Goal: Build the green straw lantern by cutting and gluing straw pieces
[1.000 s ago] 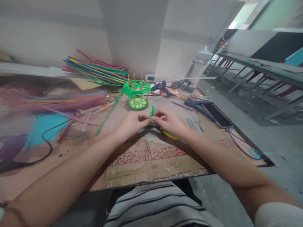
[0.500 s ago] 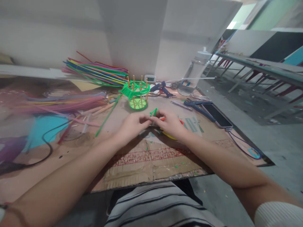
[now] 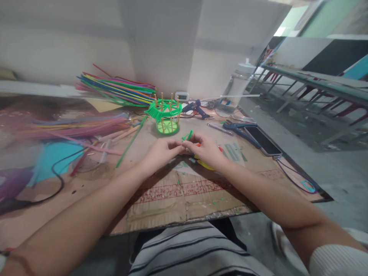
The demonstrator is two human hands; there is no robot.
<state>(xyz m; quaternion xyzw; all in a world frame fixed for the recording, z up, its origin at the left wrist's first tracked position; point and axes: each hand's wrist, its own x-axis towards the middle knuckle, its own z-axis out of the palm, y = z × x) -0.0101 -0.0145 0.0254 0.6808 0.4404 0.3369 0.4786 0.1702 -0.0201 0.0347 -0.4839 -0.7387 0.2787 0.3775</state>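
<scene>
Between my fingertips, a small bent green strip [image 3: 188,135] sticks up above the cardboard. My left hand [image 3: 163,152] pinches at its lower end, fingertips touching those of my right hand [image 3: 203,148], which is closed on the same piece. Beneath my right hand lies something yellow [image 3: 205,165] with red-orange parts, mostly covered. Just beyond my hands stands a round green frame [image 3: 168,115] with upright wooden sticks, its upper ring wrapped in green on the left side. A long green strip [image 3: 130,142] slants down from it.
Colored strips [image 3: 117,90] are bundled at the back left. A blue glue gun [image 3: 197,109], a water bottle [image 3: 234,90], blue-handled pliers [image 3: 243,132] and a phone [image 3: 263,140] lie or stand to the right. A black cable [image 3: 59,180] curves at left. Someone's shoe [image 3: 283,241] shows below right.
The green piece between my fingers has turned slightly, its tip now pointing up to the right. A shoe has come into view on the floor at the lower right.
</scene>
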